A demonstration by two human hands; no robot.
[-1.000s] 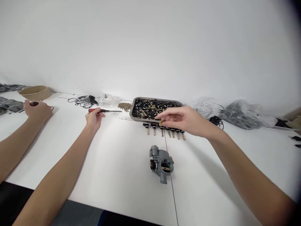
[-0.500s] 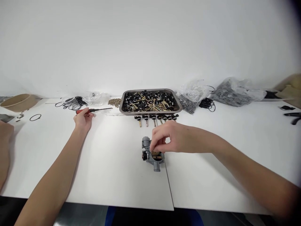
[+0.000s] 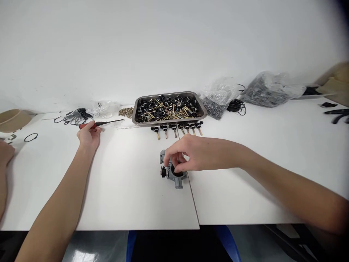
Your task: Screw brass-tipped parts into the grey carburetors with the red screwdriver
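Observation:
My left hand point(image 3: 89, 135) is closed around the red handle of a screwdriver point(image 3: 106, 123), whose dark shaft points right above the table. My right hand point(image 3: 181, 154) hangs over a grey metal carburetor body point(image 3: 178, 182) standing on the table. Its thumb and fingers are curled but apart, with the tips at the round opening. Nothing shows between them, though the hand covers part of the body. A black fitting point(image 3: 163, 171) sticks out of the body's left side.
Behind stands a metal tray point(image 3: 169, 123) of black and brass parts, with several similar parts point(image 3: 174, 130) lined up before it. Brass pieces point(image 3: 126, 112), plastic bags point(image 3: 269, 91) and black rings point(image 3: 31, 137) lie around. Another person's hand point(image 3: 5, 153) rests at far left.
My right thumb and index finger have spread from a pinch. The brass-coloured plate seen in the opening before no longer shows. The view has shifted slightly; my left hand keeps the screwdriver.

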